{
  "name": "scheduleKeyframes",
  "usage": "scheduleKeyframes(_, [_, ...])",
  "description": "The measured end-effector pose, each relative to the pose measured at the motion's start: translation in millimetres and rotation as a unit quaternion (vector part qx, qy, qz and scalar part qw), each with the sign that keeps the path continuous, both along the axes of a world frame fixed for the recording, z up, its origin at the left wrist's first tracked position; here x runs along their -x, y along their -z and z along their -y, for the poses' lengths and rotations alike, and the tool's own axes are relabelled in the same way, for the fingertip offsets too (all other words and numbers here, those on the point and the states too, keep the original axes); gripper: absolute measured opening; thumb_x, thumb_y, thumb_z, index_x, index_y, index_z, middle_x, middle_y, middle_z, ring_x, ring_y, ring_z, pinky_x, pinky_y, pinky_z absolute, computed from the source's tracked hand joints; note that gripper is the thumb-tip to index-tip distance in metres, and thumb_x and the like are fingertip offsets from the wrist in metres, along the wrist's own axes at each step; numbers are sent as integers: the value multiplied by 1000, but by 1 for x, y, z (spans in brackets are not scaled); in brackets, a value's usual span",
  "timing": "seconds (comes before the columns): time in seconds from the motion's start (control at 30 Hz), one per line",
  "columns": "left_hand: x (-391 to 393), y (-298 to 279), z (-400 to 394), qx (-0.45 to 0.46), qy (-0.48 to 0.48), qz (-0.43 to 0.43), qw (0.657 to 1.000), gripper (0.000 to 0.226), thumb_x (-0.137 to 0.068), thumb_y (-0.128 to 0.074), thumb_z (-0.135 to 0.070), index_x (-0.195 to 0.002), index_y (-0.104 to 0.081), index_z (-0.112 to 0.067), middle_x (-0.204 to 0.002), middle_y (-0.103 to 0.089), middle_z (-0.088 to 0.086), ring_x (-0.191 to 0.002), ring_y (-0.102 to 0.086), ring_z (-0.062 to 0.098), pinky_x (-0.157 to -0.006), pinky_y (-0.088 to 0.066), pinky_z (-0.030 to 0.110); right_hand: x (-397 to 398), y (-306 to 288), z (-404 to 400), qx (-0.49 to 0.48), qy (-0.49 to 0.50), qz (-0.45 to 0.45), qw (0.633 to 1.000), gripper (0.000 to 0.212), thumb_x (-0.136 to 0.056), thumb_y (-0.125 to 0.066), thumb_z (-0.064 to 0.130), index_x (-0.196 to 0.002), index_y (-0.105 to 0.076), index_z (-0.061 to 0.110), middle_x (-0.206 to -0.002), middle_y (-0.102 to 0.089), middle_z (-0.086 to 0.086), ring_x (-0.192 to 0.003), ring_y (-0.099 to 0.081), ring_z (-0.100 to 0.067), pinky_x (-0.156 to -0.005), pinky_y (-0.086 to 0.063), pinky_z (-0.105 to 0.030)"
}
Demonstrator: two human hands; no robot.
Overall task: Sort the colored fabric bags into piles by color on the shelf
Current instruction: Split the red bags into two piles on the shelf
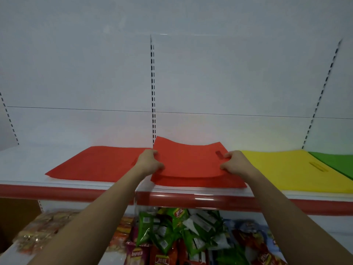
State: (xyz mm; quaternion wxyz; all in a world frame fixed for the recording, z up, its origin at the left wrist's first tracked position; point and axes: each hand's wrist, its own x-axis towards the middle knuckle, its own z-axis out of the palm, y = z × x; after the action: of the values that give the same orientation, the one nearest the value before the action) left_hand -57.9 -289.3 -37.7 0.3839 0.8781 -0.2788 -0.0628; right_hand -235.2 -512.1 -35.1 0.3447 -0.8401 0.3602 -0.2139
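Red fabric, a small stack of red bags (193, 169), sits on the shelf (76, 183) just right of the centre upright (152, 92). We grip the top bag at both side edges: left hand (150, 162) and right hand (236, 163), fingers curled round the cloth, thumbs apparently on top. The far edge lifts off the stack, so we judge it is being squared onto the pile. Another red bag (95, 163) lies flat left of the upright, touching the stack. The yellow bag (286, 169) and green bag (336, 162) lie farther right of the upright, kept apart by colour.
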Motion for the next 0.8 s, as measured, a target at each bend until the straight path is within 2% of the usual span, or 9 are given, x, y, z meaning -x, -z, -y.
scheduleKeyframes(0.13, [2,27,17,-125,-19,55,990,68,-84,-72,-36,-145,-45,-21,-142,-51,7,-139,-24,34,-109,-32,41,2,24,19,18,3,-55,998,18,-71,-70,6,-87,-70,-1,-70,-59,-8,-70,-57,-25,-55,-38,-29])
scheduleKeyframes(0.2, [4,31,21,-156,-18,74,985,65,-87,-68,-40,-144,-45,-22,-146,-46,5,-140,-23,33,-109,-32,44,-1,29,25,50,7,-96,994,26,-77,-68,15,-99,-67,2,-89,-62,-11,-88,-59,-28,-63,-44,-29])
scheduleKeyframes(0.23, [5,31,22,-169,-21,94,981,63,-88,-66,-43,-144,-45,-22,-148,-42,4,-140,-22,33,-109,-31,46,-2,30,27,89,20,-121,988,33,-82,-66,22,-109,-64,5,-106,-61,-14,-102,-57,-31,-76,-47,-32])
scheduleKeyframes(0.27, [5,29,22,-178,-27,114,977,62,-89,-63,-45,-143,-46,-21,-151,-39,4,-140,-21,33,-109,-30,47,-2,28,27,119,42,-134,983,39,-86,-64,31,-118,-60,7,-120,-55,-17,-114,-51,-35,-89,-46,-36])
scheduleKeyframes(0.33, [2,24,22,-175,-41,149,972,61,-90,-59,-49,-144,-44,-23,-155,-32,3,-141,-19,33,-111,-27,49,-1,21,29,142,78,-115,980,46,-91,-60,40,-125,-54,10,-132,-43,-17,-124,-41,-38,-97,-41,-43])
scheduleKeyframes(0.43, [-4,13,16,-160,-44,180,970,62,-92,-56,-50,-147,-41,-26,-156,-32,-1,-142,-19,30,-111,-25,49,-6,5,30,142,68,-53,986,41,-90,-58,27,-127,-53,10,-128,-49,-19,-118,-47,-38,-94,-42,-42])
scheduleKeyframes(0.57, [-11,2,2,-169,-43,203,964,57,-93,-52,-50,-145,-44,-28,-150,-39,2,-140,-23,29,-109,-27,49,-15,-14,14,136,28,11,990,37,-91,-52,20,-126,-50,7,-101,-64,-14,-83,-55,-28,-81,-44,-35])
scheduleKeyframes(0.67, [-17,-4,-13,-165,-57,214,961,51,-93,-49,-48,-140,-50,-27,-144,-47,4,-136,-30,30,-107,-30,49,-24,-23,-3,142,8,11,990,32,-91,-50,26,-119,-51,10,-97,-69,-16,-93,-61,-29,-80,-45,-36])
scheduleKeyframes(0.8, [-34,-10,-36,-127,-87,204,967,46,-90,-48,-47,-128,-61,-26,-127,-62,2,-129,-41,27,-101,-36,45,-40,-40,-35,164,-3,12,986,18,-91,-53,28,-95,-59,11,-100,-65,-9,-95,-60,-32,-78,-45,-36])
